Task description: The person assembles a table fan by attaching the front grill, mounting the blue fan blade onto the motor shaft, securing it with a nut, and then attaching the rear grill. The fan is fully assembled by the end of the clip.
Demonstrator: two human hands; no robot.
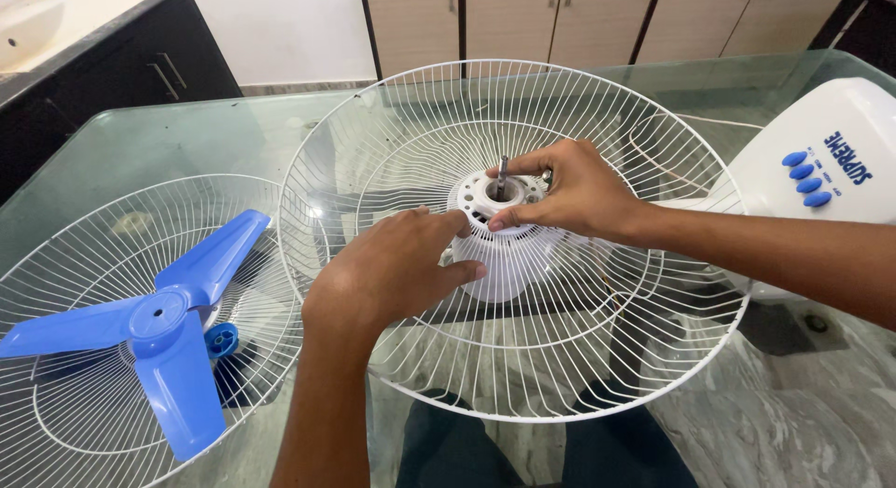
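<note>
Head view shows me both hands at the middle of a white rear guard [523,357] lying on the glass counter [187,133]. My left hand [387,273] is curled with its fingertips on the white hub ring [481,201] around the motor shaft [502,174]; whether it pinches anything I cannot tell. My right hand [579,191] comes in from the right, thumb and forefinger pinched on the far edge of that ring, just beside the shaft. Under the ring sits the white motor housing [504,264], joined to the fan body [821,161] with blue buttons at right. Well apart, at left, the blue blade [163,325] lies on the front guard [56,404], a small blue cap [222,339] beside it.

My worry: the ring could go on cocked if the two hands press unevenly, and then bind on the shaft. The guard rests tilted on the housing, so a hard push may rock it and slide the body across the slick glass. Any small fastener dropped here would fall through the wires.
</note>
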